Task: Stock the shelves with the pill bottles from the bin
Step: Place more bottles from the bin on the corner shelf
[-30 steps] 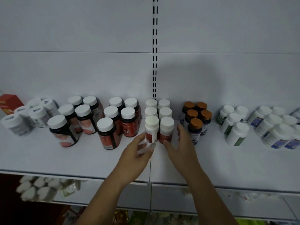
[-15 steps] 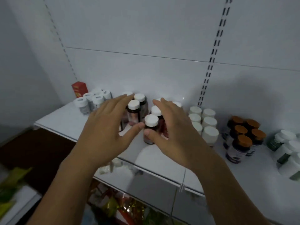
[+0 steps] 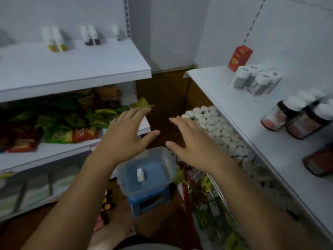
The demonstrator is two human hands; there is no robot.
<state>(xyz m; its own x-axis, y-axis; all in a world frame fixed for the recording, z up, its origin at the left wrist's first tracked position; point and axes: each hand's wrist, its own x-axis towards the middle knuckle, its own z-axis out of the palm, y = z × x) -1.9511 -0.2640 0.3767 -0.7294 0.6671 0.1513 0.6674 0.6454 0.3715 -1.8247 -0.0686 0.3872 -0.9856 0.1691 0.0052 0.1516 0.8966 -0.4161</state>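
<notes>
Head camera looks down between two shelving units. The left hand (image 3: 124, 134) and the right hand (image 3: 194, 141) are both stretched forward, palms down, with the fingers straight and spread; neither hand holds or touches anything. Under them, a clear plastic bin (image 3: 169, 159) stands on a blue stool (image 3: 149, 202). One small white pill bottle (image 3: 140, 175) lies on its side on the bottom of the bin.

On the right, a white shelf (image 3: 234, 105) carries a group of white bottles with grey labels (image 3: 255, 80), a red box (image 3: 240, 57) behind them near the wall, and dark bottles with white caps (image 3: 295, 118) further to the right. One level below this shelf, many white caps (image 3: 216, 127) stand close together. On the left unit, the upper shelf (image 3: 72, 65) has some slim white bottles (image 3: 55, 40), blurred, and the shelf below holds green and red snack packets (image 3: 72, 130).
</notes>
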